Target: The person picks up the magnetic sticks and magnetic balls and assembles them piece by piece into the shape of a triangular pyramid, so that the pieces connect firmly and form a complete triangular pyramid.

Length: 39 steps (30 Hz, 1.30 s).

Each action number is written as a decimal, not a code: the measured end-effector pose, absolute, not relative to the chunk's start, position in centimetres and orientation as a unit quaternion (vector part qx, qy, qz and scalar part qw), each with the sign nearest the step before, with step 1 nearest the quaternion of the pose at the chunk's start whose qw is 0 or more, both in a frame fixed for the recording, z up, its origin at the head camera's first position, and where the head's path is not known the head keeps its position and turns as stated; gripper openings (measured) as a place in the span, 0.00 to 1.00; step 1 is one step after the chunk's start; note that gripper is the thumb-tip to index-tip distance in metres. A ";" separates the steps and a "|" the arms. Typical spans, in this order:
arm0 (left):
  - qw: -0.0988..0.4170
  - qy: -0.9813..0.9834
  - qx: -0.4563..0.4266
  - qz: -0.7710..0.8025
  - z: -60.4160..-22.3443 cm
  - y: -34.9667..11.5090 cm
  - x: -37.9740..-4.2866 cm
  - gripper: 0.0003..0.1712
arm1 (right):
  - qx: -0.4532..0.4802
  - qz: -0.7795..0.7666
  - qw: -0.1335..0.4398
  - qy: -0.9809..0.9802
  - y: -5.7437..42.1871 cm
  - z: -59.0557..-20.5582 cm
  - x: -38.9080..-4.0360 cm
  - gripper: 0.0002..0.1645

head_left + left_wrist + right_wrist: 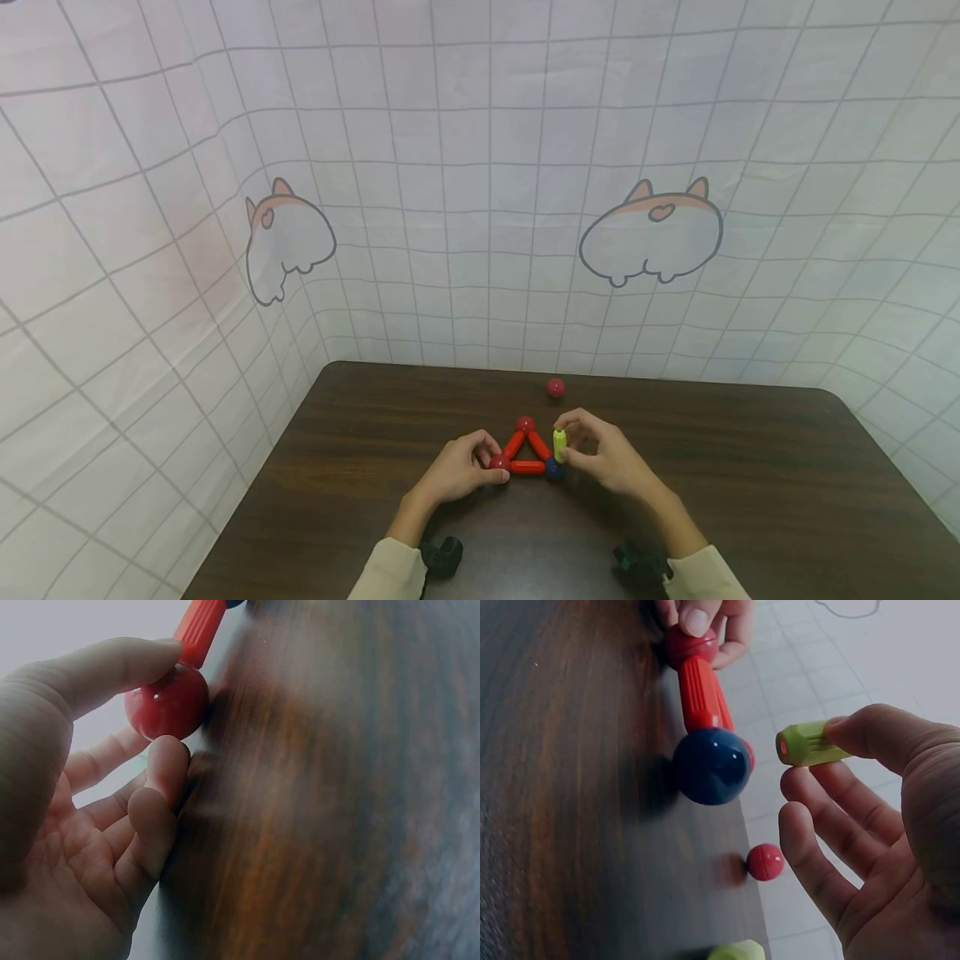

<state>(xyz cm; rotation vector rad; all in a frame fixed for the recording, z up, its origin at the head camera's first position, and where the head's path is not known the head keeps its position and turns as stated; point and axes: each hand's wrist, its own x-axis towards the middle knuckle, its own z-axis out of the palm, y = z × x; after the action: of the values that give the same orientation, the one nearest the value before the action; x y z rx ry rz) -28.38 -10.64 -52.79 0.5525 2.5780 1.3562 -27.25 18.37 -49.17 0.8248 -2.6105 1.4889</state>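
A flat triangle of red rods [528, 467] lies on the table, with a red ball [525, 424] at its far corner and a dark blue ball [712, 766] at its right corner. My left hand [463, 468] holds the red ball [168, 703] at the left corner between thumb and fingers. Between thumb and fingertips, my right hand [604, 454] pinches a short yellow-green rod [810, 743]. The rod stands upright over the blue ball in the head view; the right wrist view shows a gap between them.
Beyond the triangle, a loose red ball [556, 387] sits near the back of the dark wooden table [735, 467]. Part of another yellow-green piece [737, 951] shows at the bottom of the right wrist view. A white gridded cloth [465, 208] hangs behind the table.
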 end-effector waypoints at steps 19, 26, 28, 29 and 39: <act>0.093 0.866 0.179 0.458 -52.9 -10.6 -28.4 0.16 | 0.265 0.450 0.022 -0.852 17.9 -50.3 -27.3 0.19; 0.092 0.866 0.180 0.457 -53.0 -10.7 -28.4 0.16 | 0.264 0.446 0.019 -0.855 17.8 -50.2 -27.4 0.18; 0.091 0.866 0.181 0.457 -53.0 -10.7 -28.4 0.16 | 0.263 0.446 0.018 -0.855 17.8 -50.1 -27.4 0.18; 0.091 0.866 0.181 0.457 -53.0 -10.7 -28.4 0.16 | 0.262 0.445 0.017 -0.856 17.8 -50.1 -27.4 0.18; 0.091 0.866 0.182 0.457 -53.0 -10.7 -28.4 0.16 | 0.275 0.449 0.018 -0.850 17.8 -49.8 -27.2 0.18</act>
<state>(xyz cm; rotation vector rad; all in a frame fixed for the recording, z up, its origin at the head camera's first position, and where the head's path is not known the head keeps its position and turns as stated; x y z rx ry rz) -28.44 -10.69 -52.99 0.5420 2.5737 1.3586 -27.22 17.83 -49.85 0.8553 -2.6392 1.3957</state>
